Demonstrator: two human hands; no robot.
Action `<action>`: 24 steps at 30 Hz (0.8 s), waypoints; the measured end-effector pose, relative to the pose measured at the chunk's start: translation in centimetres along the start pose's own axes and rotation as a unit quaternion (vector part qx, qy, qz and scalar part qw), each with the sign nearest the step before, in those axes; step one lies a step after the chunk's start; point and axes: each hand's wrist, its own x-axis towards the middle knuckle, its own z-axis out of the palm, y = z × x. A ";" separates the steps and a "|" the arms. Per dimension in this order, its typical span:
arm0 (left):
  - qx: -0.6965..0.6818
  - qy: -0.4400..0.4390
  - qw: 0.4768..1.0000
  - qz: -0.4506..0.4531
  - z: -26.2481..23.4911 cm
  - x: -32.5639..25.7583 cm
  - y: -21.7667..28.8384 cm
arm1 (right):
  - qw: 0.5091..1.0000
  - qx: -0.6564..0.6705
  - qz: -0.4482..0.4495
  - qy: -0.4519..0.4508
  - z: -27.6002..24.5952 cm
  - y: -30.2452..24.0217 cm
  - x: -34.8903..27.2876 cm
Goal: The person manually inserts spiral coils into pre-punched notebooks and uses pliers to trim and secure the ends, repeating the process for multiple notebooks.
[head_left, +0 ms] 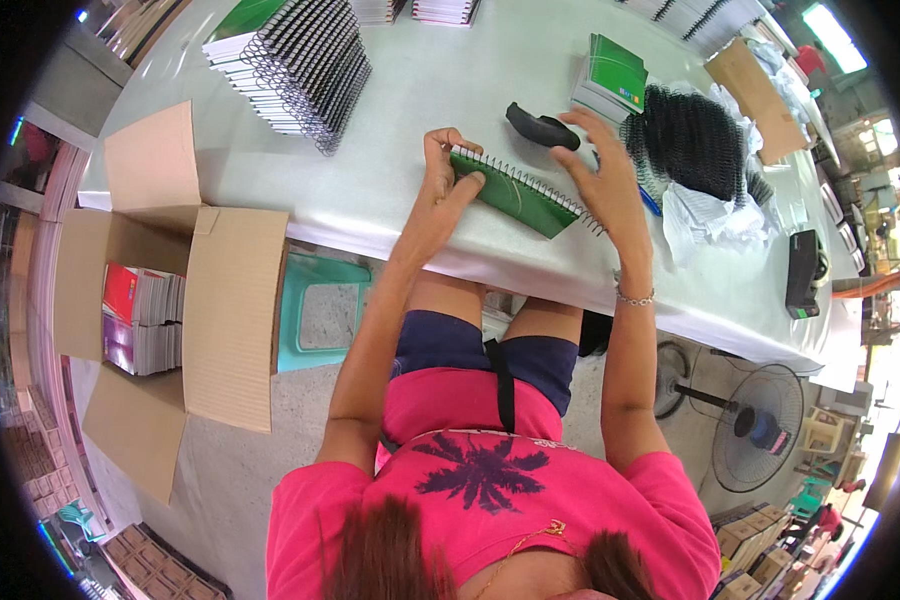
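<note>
Two hands are at work over the surface (450, 80). The left hand (448, 198) is closed on one end of a green notebook (518, 208), thumb flat on the cover, fingers behind. The right hand (615, 188) is spread open, thumb apart from fingers, no hold visible; it stands beside the notebook's other end, where the coil (533, 181) runs past the edge. Whether that tail touches the wrist cannot be told. A curved black tool (532, 127) lies just beyond the gap between the hands; a heap of black coils (692, 140) lies right of the right hand. Judgement: the coil appears threaded along the edge. Good practice calls for a firm left pinch, pages squared, every hole checked for its loop, and the tail handled gently lest it bend or snag.
</note>
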 end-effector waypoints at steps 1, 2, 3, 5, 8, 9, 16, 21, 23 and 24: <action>0.000 0.026 1.000 0.014 0.8 -0.5 0.1 | 0.999 -0.035 0.009 0.033 -0.7 0.3 -0.5; 0.001 0.053 0.998 0.028 1.5 -0.7 0.2 | 0.995 -0.070 0.017 0.066 -1.1 0.4 -1.1; 0.064 0.064 0.995 0.037 1.2 -1.2 1.2 | 0.986 -0.117 0.089 0.076 0.1 0.0 -2.5; 0.123 0.107 0.983 0.079 2.3 -1.7 0.6 | 0.938 -0.276 0.199 0.065 -0.4 -0.5 -5.0; 0.110 0.095 0.989 0.026 2.9 -1.5 0.7 | 0.931 -0.318 0.134 0.115 -0.1 2.4 -6.9; 0.118 0.100 0.988 0.021 2.9 -1.5 0.7 | 0.935 -0.310 0.132 0.107 -0.2 2.4 -6.8; 0.153 0.136 0.978 0.032 2.9 -1.2 0.4 | 0.943 -0.125 0.151 0.268 -1.7 -0.8 -5.8; 0.252 0.125 0.958 0.054 2.9 -1.5 2.0 | 0.932 -0.101 0.056 0.343 -0.9 -6.6 -7.1; 0.248 0.121 0.961 0.023 2.4 -1.5 1.8 | 0.954 -0.089 0.007 0.285 0.1 -7.8 -7.6; 0.243 0.127 0.961 0.026 2.3 -1.7 1.8 | 0.965 -0.084 -0.004 0.248 1.0 -8.4 -7.9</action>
